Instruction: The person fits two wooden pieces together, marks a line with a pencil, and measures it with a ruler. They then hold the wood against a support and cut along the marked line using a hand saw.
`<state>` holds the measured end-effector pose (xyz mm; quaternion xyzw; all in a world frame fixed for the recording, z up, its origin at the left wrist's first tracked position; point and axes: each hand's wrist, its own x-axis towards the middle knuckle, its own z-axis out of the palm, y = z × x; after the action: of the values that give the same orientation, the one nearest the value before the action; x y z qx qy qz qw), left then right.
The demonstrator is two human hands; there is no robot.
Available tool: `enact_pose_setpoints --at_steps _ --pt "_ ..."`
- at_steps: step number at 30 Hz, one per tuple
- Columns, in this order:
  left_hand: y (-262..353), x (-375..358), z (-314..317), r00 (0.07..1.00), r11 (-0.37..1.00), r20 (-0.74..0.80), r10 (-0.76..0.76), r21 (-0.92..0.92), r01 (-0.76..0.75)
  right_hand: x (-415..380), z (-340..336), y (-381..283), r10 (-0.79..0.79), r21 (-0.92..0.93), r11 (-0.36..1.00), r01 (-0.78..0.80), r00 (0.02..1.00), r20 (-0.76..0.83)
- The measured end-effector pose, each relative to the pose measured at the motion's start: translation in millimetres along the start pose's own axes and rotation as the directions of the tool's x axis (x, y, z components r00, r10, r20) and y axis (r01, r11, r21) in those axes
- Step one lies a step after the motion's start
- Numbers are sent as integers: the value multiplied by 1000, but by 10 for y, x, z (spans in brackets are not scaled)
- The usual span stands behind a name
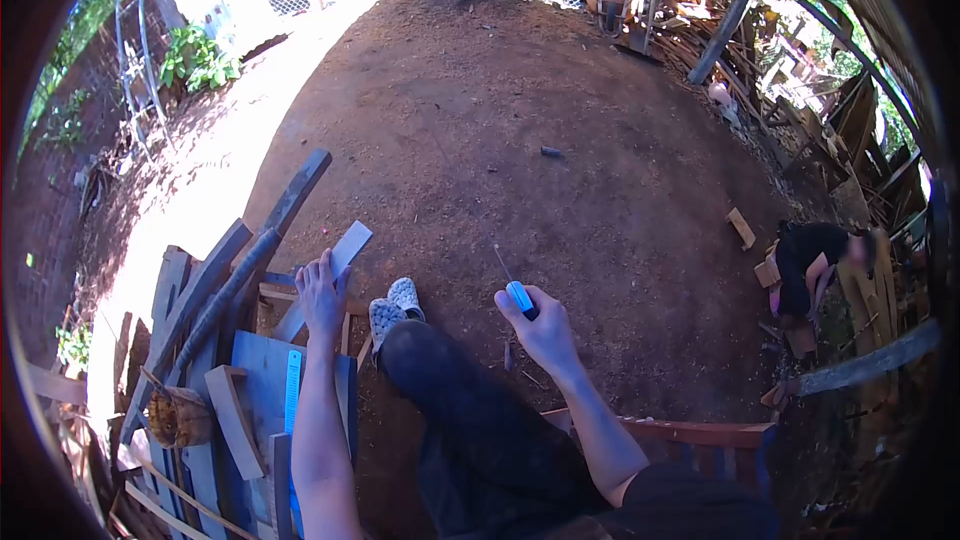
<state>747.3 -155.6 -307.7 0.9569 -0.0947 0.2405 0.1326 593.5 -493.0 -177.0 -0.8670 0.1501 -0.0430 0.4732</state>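
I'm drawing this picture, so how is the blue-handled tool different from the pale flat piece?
The blue-handled tool has a thin shaft; the pale flat piece is broad and straight-edged.
The tool is in the right hand, the piece in the left hand.
In the picture, the tool leans left; the piece leans right.
Both are held.

A blue-and-black-handled screwdriver and a pale grey strip of wood stand out against reddish-brown dirt; pale grey clogs show dark spots, trousers are near-black, a ruler bright blue, a nearby person's shirt black.
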Motion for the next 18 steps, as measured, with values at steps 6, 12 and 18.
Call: enact_pose_setpoints --at_steps 6,12,18 --pt "80 -22 -93 996 996 37 -85 -15 85 43 386 120 -78 454 889 -60 957 279" --pt "162 -7 -91 972 976 101 -210 -29 214 127 668 295 -173 426 905 9 922 347" --pt "238 26 -132 971 970 45 -234 -63 236 11 707 406 -98 425 891 -159 846 523"
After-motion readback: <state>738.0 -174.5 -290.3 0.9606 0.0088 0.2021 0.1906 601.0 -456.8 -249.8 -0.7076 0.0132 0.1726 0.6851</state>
